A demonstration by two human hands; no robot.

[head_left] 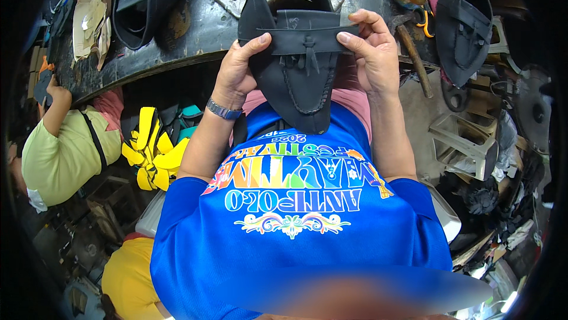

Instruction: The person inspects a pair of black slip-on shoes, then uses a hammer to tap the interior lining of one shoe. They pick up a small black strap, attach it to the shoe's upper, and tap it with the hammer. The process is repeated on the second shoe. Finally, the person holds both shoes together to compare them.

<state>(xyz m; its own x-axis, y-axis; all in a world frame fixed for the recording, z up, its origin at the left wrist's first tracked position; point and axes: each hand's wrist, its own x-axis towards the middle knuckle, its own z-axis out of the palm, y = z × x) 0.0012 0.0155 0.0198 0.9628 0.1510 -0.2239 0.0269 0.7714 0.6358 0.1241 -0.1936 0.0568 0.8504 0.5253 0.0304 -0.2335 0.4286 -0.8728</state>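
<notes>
The black shoe upper [305, 86] is at 12 o'clock from the view centre, between the person's two hands, with its toe directed to 6 o'clock and its opening to 12 o'clock. A stitched seam outlines the front. A black strap [290, 43] crosses the upper from 9 to 3 o'clock; a small black tassel [310, 60] hangs from its middle.

Left hand [238, 68]: grip clamped on the strap at its 9 o'clock end, thumb on the front face; the fingers behind are hidden. A metal watch [223, 110] encircles this wrist.

Right hand [376, 51]: grip clamped on the strap at its 3 o'clock end, thumb on the front face, fingers bent above it.

The dark table [195, 46] curves across the 12 o'clock side. A second upper [131, 9] lies on it at 10 to 11 o'clock. At 2 o'clock are a hammer [415, 57] with a wooden handle and, farther out, a third upper [458, 48]. Yellow pieces [155, 151] are piled at 9 o'clock. Beyond them is a co-worker in a pale yellow shirt [59, 157].
</notes>
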